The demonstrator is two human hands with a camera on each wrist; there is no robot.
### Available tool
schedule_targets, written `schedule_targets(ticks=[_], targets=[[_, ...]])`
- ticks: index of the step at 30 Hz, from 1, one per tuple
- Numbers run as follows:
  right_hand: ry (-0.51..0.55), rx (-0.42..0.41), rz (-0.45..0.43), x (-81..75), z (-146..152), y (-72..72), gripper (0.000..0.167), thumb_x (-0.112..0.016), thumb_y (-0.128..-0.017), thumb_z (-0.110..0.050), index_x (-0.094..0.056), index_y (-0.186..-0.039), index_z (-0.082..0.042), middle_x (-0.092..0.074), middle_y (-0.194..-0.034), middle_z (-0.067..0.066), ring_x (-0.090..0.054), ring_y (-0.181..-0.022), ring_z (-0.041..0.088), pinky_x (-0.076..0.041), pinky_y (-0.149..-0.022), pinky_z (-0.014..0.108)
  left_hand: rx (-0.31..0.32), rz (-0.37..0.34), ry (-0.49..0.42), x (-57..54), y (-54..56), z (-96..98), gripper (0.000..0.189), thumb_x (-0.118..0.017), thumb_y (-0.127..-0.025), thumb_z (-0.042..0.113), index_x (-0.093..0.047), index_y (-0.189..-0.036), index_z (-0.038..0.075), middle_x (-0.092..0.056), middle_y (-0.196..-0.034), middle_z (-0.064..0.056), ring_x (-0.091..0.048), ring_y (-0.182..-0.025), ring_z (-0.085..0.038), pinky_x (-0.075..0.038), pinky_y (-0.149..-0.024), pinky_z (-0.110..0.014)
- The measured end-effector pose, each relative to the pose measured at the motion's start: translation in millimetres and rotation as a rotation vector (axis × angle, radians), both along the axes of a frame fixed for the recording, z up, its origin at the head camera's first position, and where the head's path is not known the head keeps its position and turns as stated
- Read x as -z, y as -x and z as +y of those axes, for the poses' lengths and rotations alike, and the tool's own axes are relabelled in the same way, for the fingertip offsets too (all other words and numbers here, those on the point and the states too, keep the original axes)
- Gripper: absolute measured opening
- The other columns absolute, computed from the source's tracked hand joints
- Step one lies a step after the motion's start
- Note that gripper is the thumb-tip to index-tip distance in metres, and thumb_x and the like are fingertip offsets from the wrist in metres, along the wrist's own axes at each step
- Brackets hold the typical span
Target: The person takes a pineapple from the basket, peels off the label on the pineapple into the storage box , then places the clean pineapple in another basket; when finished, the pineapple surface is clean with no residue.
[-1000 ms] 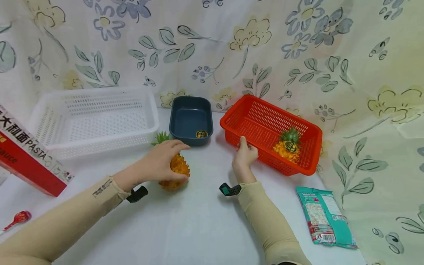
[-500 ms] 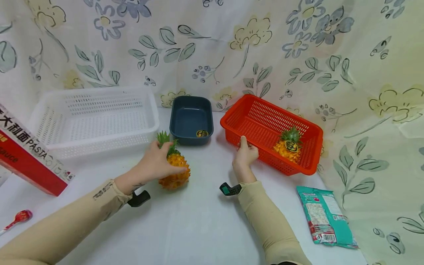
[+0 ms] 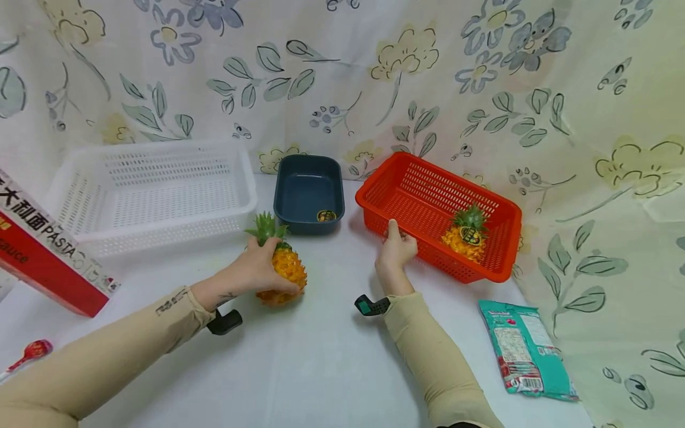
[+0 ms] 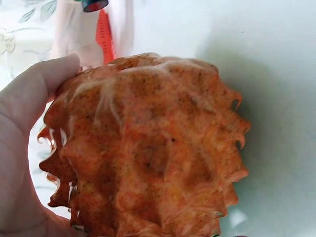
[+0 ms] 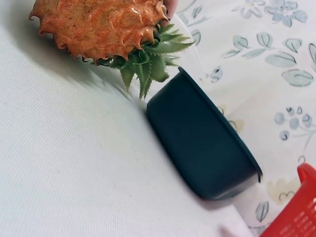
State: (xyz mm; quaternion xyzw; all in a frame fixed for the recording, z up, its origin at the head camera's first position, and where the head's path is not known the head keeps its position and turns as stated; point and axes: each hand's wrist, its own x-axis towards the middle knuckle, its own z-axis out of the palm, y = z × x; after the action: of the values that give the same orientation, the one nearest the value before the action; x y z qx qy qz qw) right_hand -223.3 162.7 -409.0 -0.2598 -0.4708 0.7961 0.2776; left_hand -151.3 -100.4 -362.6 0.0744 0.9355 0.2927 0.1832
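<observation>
An orange pineapple (image 3: 289,264) with a green crown lies on the white table, left of centre. My left hand (image 3: 251,270) grips it from its left side, thumb along the near side and fingers by the crown; some fingertips are hidden behind the fruit. In the left wrist view the spiky pineapple (image 4: 153,148) fills the space beside the thumb (image 4: 57,74). My right hand (image 3: 395,258) holds the near side of a red basket (image 3: 433,251), thumb at its rim and the other fingers curled below. A second pineapple (image 3: 464,241) with a black label lies inside that basket.
A white basket (image 3: 171,235) stands at back left, beside a dark blue tub (image 3: 307,227) with a black-and-gold label inside. A red pasta box (image 3: 50,261) and a lollipop (image 3: 35,349) are at the left. A teal packet (image 3: 527,351) lies front right, with a floral cloth behind.
My left hand's fingers have moved left and down off the pineapple's top, uncovering more of its body and crown. The right hand and red basket have stayed in place.
</observation>
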Motion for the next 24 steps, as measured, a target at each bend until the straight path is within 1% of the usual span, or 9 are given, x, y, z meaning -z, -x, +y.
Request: schedule_targets(ticks=[7,11,15,18,20,22,24], targets=[[0.008,-0.017,0.005,0.3,-0.6,-1.0,0.011,-0.067,-0.084,-0.014,-0.058,-0.081,-0.01,-0.054,-0.068,0.001,-0.051,-0.07,0.023,-0.047,-0.068,0.039,0.022,0.002,-0.013,1.3,-0.2,0.0,0.118,-0.085,-0.053,0.05,-0.02,-0.144,0.012,-0.012,-0.136,-0.035,-0.05,-0.102,-0.039,-0.051,-0.078,-0.047],[0.007,-0.02,0.006,0.4,-1.0,-1.2,0.011,-0.067,-0.084,-0.014,-0.057,-0.082,-0.01,-0.054,-0.069,0.001,-0.051,-0.071,0.024,-0.047,-0.062,0.033,0.026,0.007,-0.012,1.0,-0.7,-1.8,0.115,-0.084,-0.055,0.048,-0.021,-0.144,0.012,-0.011,-0.137,-0.035,-0.049,-0.103,-0.039,-0.05,-0.08,-0.048],[0.007,-0.019,0.004,0.5,-1.5,-1.1,0.01,-0.067,-0.085,-0.014,-0.057,-0.083,-0.01,-0.054,-0.069,0.001,-0.051,-0.072,0.026,-0.046,-0.057,0.026,0.032,0.006,-0.012,-0.7,-2.5,-4.5,0.112,-0.084,-0.055,0.045,-0.023,-0.142,0.011,-0.013,-0.136,-0.034,-0.05,-0.101,-0.038,-0.051,-0.078,-0.046],[0.003,-0.017,0.006,0.9,-1.7,-0.6,0.01,-0.067,-0.085,-0.014,-0.058,-0.082,-0.01,-0.054,-0.068,0.001,-0.051,-0.072,0.028,-0.045,-0.053,0.023,0.046,-0.001,-0.006,-4.0,-5.6,-8.0,0.11,-0.085,-0.054,0.043,-0.025,-0.141,0.011,-0.017,-0.133,-0.033,-0.051,-0.097,-0.034,-0.051,-0.074,-0.042],[-0.004,-0.013,0.008,1.2,-1.5,0.0,0.011,-0.067,-0.084,-0.014,-0.057,-0.08,-0.01,-0.054,-0.066,0.0,-0.051,-0.071,0.027,-0.044,-0.052,0.022,0.064,0.0,0.007,-8.0,-8.1,-10.6,0.11,-0.085,-0.053,0.044,-0.027,-0.141,0.012,-0.019,-0.13,-0.031,-0.052,-0.093,-0.032,-0.05,-0.072,-0.039],[-0.007,-0.01,0.008,2.1,-0.4,0.5,0.011,-0.067,-0.084,-0.014,-0.057,-0.079,-0.01,-0.054,-0.066,0.0,-0.051,-0.07,0.027,-0.044,-0.052,0.022,0.087,0.006,0.021,-13.7,-10.6,-12.9,0.109,-0.085,-0.052,0.045,-0.029,-0.14,0.013,-0.023,-0.127,-0.03,-0.053,-0.09,-0.03,-0.05,-0.071,-0.037],[-0.012,-0.005,0.002,3.0,1.1,1.2,0.012,-0.067,-0.084,-0.014,-0.057,-0.079,-0.011,-0.053,-0.066,0.001,-0.052,-0.071,0.028,-0.045,-0.051,0.022,0.113,0.009,0.038,-21.9,-13.0,-14.1,0.108,-0.085,-0.052,0.046,-0.03,-0.139,0.014,-0.025,-0.124,-0.027,-0.053,-0.088,-0.029,-0.05,-0.069,-0.036]])
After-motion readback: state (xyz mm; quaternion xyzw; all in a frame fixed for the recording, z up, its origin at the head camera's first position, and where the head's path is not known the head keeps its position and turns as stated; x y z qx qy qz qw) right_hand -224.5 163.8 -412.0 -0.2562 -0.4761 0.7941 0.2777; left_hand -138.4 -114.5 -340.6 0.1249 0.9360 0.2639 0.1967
